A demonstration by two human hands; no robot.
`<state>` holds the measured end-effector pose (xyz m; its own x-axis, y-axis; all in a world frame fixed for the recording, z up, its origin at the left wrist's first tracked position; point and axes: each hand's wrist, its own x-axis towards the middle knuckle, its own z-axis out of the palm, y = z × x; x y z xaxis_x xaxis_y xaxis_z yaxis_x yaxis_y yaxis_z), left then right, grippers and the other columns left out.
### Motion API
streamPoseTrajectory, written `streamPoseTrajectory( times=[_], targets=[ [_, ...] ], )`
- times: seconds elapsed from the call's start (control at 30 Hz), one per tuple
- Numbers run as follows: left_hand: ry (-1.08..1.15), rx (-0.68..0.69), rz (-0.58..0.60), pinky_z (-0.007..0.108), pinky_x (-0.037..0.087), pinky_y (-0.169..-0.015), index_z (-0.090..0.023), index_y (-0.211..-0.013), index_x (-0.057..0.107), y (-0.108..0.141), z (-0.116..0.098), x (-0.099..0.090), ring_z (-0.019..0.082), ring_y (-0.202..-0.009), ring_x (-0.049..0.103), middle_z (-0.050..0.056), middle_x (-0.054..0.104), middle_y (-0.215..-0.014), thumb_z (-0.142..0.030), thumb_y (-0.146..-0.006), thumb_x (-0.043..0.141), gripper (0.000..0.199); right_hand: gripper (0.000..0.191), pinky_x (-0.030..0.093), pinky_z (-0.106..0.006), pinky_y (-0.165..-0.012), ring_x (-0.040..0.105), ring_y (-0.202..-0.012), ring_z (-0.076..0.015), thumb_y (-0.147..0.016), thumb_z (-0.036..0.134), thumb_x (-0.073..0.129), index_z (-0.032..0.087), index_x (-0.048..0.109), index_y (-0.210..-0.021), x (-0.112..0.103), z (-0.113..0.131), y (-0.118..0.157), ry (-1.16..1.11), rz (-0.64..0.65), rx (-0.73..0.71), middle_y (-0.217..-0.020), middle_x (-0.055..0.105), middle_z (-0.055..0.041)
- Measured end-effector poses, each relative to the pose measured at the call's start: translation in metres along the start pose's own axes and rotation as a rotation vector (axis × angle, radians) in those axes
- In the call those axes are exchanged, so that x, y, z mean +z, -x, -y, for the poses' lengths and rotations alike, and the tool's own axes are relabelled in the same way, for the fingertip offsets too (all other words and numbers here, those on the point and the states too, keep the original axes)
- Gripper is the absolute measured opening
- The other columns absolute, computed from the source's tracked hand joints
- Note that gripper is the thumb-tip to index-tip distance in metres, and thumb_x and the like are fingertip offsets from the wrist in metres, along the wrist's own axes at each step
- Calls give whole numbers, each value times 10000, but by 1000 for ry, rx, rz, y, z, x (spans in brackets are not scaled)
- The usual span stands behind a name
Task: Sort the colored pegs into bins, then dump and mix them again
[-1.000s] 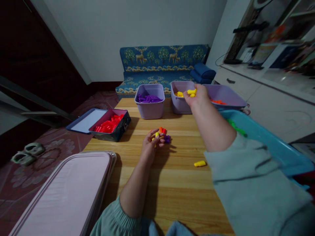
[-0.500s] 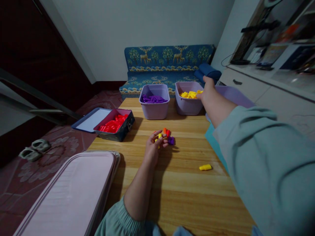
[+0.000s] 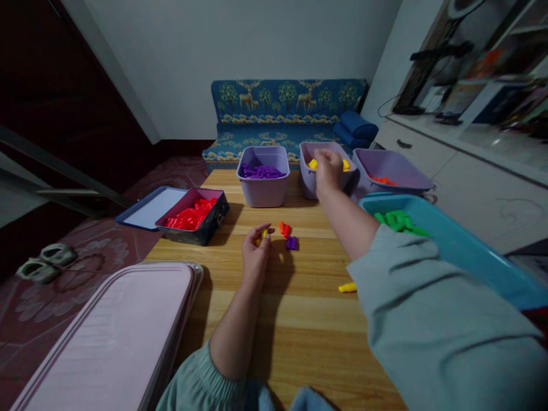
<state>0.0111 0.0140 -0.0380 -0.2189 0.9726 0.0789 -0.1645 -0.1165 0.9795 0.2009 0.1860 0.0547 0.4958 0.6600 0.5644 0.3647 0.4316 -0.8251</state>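
Observation:
Above the middle of the wooden table, my left hand [image 3: 254,246] is closed with a small yellow plastic piece [image 3: 264,233] between its fingers. Just right of it lie orange and red pieces [image 3: 285,229] and a purple piece [image 3: 291,243]. My right hand [image 3: 329,166] is at the mouth of the lilac bin [image 3: 309,184] of yellow pieces [image 3: 346,165]. Its fingers are curled together, and what they hold, if anything, is hidden. A single yellow piece [image 3: 347,287] rests on the table, partly behind my right sleeve.
A lilac bin [image 3: 265,194] holds purple pieces; another lilac bin [image 3: 391,162] holds orange ones. Green pieces [image 3: 400,221] sit in a blue tray [image 3: 462,240]. At the left are an open box [image 3: 205,225] of red pieces and stacked pale lids [image 3: 115,325].
My right hand has shifted left across the yellow bin, from its right rim to its middle, and its fingers have curled. My left fingers have drawn closer round the yellow piece.

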Motion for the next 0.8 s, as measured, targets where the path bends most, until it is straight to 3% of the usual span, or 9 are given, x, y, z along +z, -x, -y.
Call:
streamPoseTrajectory(
  times=[0.1,0.17,0.27,0.37,0.47,0.53,0.63,0.8],
  targets=[
    [-176,161,-121,262,495,-777,-167,-985,680,-1,-1,-5,177,-909,679,69,721,-945,-159,-773,556,246,253,496,-351,-859,639,-877,-191,-772,265,563,120,665,-953,-2,10,57,17,166,138,-909,688,-72],
    [-372,241,-171,295,478,-853,-182,-954,688,0,-3,-9,196,-972,670,62,714,-960,-122,-780,509,256,231,489,-350,-896,639,-929,-199,-755,208,575,127,687,-939,-10,15,93,122,296,111,-959,703,-88],
    [-766,250,-163,314,473,-825,-214,-968,702,4,-9,-12,221,-959,654,65,692,-1013,-167,-804,549,229,387,399,-371,-1056,580,-1152,-220,-745,213,647,137,675,-1124,-27,25,132,316,584,-36,-1214,661,-116],
    [-1054,195,-124,331,477,-771,-243,-1086,689,6,-13,-13,252,-963,632,91,651,-1092,-274,-807,627,287,625,308,-452,-1130,418,-1348,-287,-739,344,723,189,577,-1326,-41,37,153,547,889,-96,-1442,503,-122],
    [-1189,185,-39,357,475,-784,-268,-1198,657,7,-13,-14,290,-1027,601,120,613,-1134,-347,-776,691,431,554,312,-496,-1114,359,-1383,-314,-807,409,673,237,585,-1327,-51,43,165,710,1053,-93,-1488,452,-102],
    [-1218,177,32,364,475,-785,-282,-1233,646,7,-12,-14,302,-1036,596,126,600,-1141,-396,-758,720,494,426,347,-444,-1094,420,-1330,-283,-856,303,617,207,630,-1271,-57,41,172,752,1071,-117,-1469,473,-104],
    [-1199,174,95,342,480,-754,-247,-1194,672,6,-7,-13,271,-950,628,116,609,-1124,-398,-790,694,431,345,394,-359,-1041,498,-1212,-235,-861,133,540,176,692,-1168,-65,33,181,758,989,-146,-1398,541,-94],
    [-1109,245,169,318,487,-781,-187,-1100,705,0,2,-13,236,-891,648,112,647,-1061,-240,-827,633,287,267,418,-327,-967,509,-1100,-222,-863,128,526,202,730,-1020,-73,26,191,739,851,-169,-1217,628,-76]
  ],
)
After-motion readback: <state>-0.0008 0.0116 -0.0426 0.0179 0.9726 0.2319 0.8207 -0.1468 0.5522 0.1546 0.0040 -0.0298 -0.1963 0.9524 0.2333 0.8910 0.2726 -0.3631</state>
